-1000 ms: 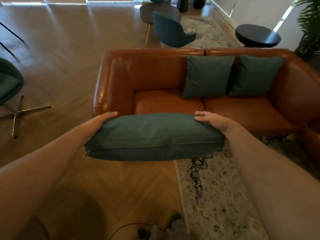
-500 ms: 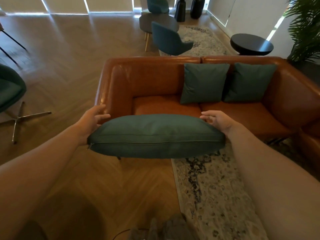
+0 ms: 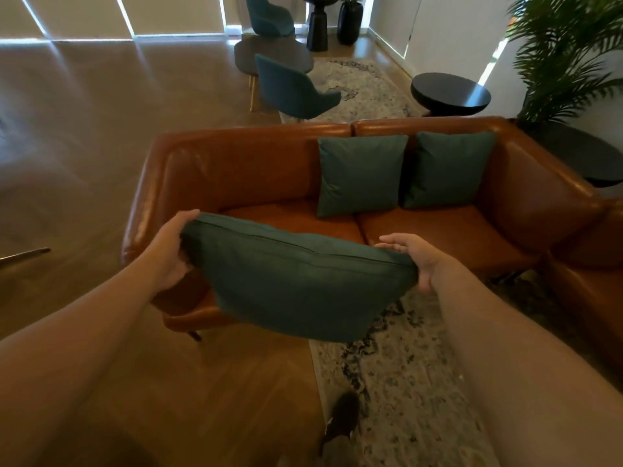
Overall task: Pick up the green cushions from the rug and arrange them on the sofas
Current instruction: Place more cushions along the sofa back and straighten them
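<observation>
I hold a green cushion (image 3: 296, 284) in the air in front of the brown leather sofa (image 3: 236, 176), over its front left edge. My left hand (image 3: 168, 251) grips the cushion's upper left corner. My right hand (image 3: 411, 257) holds its upper right corner, fingers laid over the top seam. The cushion hangs down from both hands, its face tilted toward me. Two more green cushions (image 3: 360, 173) (image 3: 448, 166) stand upright side by side against the sofa's backrest on the right half.
A patterned rug (image 3: 404, 382) runs in front of the sofa; my shoe (image 3: 340, 419) stands on its edge. A second brown sofa (image 3: 593, 291) meets the first at right. Behind are a teal chair (image 3: 293, 89), round black table (image 3: 450, 92) and a palm (image 3: 559, 55).
The cushion has moved forward over the sofa's front edge and tipped from lying flat to hanging down. I have stepped closer to the sofa.
</observation>
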The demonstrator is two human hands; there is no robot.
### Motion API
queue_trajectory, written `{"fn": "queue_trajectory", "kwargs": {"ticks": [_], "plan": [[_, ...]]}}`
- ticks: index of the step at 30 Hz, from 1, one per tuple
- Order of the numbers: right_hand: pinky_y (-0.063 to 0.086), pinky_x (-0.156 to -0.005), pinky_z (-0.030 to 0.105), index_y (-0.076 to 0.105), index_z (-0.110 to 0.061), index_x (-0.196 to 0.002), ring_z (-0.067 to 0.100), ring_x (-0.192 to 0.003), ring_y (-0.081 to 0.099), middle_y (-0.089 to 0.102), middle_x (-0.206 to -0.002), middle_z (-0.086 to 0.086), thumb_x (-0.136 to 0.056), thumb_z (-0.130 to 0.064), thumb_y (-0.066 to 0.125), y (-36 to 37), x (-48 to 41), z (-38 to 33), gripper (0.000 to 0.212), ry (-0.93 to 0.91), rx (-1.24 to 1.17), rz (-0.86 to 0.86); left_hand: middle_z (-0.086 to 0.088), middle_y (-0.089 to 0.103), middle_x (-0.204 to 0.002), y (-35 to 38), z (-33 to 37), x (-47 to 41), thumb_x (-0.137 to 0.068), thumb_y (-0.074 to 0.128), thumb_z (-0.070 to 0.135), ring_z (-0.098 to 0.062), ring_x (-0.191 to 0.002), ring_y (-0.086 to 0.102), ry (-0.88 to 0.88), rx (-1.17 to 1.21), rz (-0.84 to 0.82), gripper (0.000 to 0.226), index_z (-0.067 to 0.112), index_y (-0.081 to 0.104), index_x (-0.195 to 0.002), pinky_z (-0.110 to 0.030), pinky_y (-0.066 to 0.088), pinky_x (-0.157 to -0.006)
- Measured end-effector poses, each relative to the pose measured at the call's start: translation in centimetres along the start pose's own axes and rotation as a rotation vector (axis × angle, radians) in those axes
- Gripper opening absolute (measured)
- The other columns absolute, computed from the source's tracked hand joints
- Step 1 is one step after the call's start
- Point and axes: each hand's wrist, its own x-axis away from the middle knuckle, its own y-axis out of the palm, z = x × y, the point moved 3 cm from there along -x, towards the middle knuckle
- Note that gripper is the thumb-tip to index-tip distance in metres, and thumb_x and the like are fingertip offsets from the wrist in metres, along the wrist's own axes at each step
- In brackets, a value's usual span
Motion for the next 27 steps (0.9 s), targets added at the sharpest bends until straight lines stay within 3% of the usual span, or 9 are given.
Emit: {"fn": "queue_trajectory", "kwargs": {"ticks": [3, 7, 9, 11, 14, 18, 21, 24, 27], "plan": [[0.058, -0.088, 0.041, 0.074, -0.013, -0.129, 0.034, -0.106, 0.072, 0.076, -0.117, 0.017, -0.089, -0.044, 0.081, -3.0, -2.7, -1.3, 0.051, 0.068, 0.075, -0.004, -0.001, 0.055, -0.138, 4.8, 0.3, -2.9, -0.083, 0.081, 0.052, -0.027, -0.124, 0.053, 0.008, -0.236, 0.060, 0.078, 0.024, 0.047, -0.148, -0.048, 0.045, -0.106], [0.058, -0.099, 0.046, 0.074, -0.014, -0.128, 0.036, -0.115, 0.070, 0.072, -0.128, 0.017, -0.085, -0.050, 0.085, -6.3, -7.0, -5.1, 0.057, 0.172, 0.327, -0.077, -0.002, 0.071, -0.118, 9.9, 1.4, -7.0, -0.084, 0.084, 0.048, -0.025, -0.109, 0.066, 0.160, -0.396, 0.235, 0.053, 0.018, 0.067, -0.125, -0.043, 0.055, -0.093], [0.054, -0.106, 0.049, 0.067, -0.017, -0.135, 0.035, -0.120, 0.065, 0.065, -0.134, 0.014, -0.082, -0.062, 0.084, -7.6, -8.5, -7.2, 0.072, 0.248, 0.533, -0.135, -0.002, 0.075, -0.109, 12.8, 2.5, -8.6, -0.084, 0.084, 0.045, -0.024, -0.102, 0.070, 0.211, -0.411, 0.243, 0.039, 0.020, 0.073, -0.113, -0.039, 0.057, -0.085], [0.047, -0.117, 0.053, 0.055, -0.017, -0.149, 0.035, -0.127, 0.059, 0.057, -0.142, 0.012, -0.076, -0.072, 0.084, -8.3, -10.1, -9.8, 0.096, 0.271, 0.691, -0.192, -0.001, 0.077, -0.104, 16.2, 3.8, -9.9, -0.084, 0.085, 0.043, -0.024, -0.100, 0.073, 0.241, -0.397, 0.203, 0.029, 0.024, 0.074, -0.103, -0.042, 0.060, -0.088], [0.043, -0.116, 0.059, 0.035, -0.032, -0.167, 0.038, -0.150, 0.043, 0.040, -0.168, 0.007, -0.077, -0.066, 0.087, -6.4, -12.3, -13.7, 0.109, 0.113, 0.777, -0.284, -0.003, 0.079, -0.104, 19.9, 6.0, -10.9, -0.085, 0.086, 0.038, -0.024, -0.099, 0.075, 0.244, -0.355, 0.123, 0.026, 0.022, 0.075, -0.101, -0.046, 0.060, -0.095], [0.038, -0.125, 0.057, 0.021, -0.036, -0.171, 0.032, -0.156, 0.037, 0.032, -0.174, 0.000, -0.073, -0.061, 0.094, -1.5, -13.7, -17.5, 0.124, -0.223, 0.966, -0.343, -0.003, 0.079, -0.106, 22.0, 9.4, -11.6, -0.085, 0.085, 0.032, -0.022, -0.101, 0.076, 0.280, -0.328, 0.078, 0.033, 0.015, 0.075, -0.113, -0.041, 0.061, -0.093], [0.044, -0.119, 0.050, 0.034, -0.020, -0.163, 0.031, -0.145, 0.050, 0.048, -0.161, 0.006, -0.082, -0.076, 0.077, 1.7, -14.1, -20.3, 0.108, -0.556, 1.199, -0.216, -0.004, 0.080, -0.108, 21.0, 12.5, -12.5, -0.084, 0.086, 0.032, -0.021, -0.102, 0.077, 0.320, -0.322, 0.046, 0.038, 0.013, 0.076, -0.115, -0.041, 0.060, -0.095], [0.051, -0.105, 0.050, 0.049, -0.018, -0.150, 0.032, -0.129, 0.059, 0.060, -0.141, 0.007, -0.091, -0.082, 0.060, 5.4, -14.1, -23.0, 0.088, -0.741, 1.421, -0.168, -0.002, 0.080, -0.107, 19.3, 15.3, -13.8, -0.084, 0.087, 0.030, -0.018, -0.101, 0.077, 0.365, -0.303, 0.045, 0.034, 0.016, 0.078, -0.113, -0.042, 0.060, -0.097], [0.052, -0.086, 0.044, 0.065, -0.022, -0.097, 0.031, -0.100, 0.065, 0.063, -0.101, 0.001, -0.107, -0.062, 0.051, 9.9, -15.0, -25.2, 0.043, -0.848, 1.556, -0.221, 0.002, 0.081, -0.103, 17.1, 17.8, -16.6, -0.082, 0.088, 0.033, -0.015, -0.098, 0.077, 0.432, -0.343, 0.083, 0.028, 0.022, 0.079, -0.106, -0.041, 0.060, -0.096]]}}
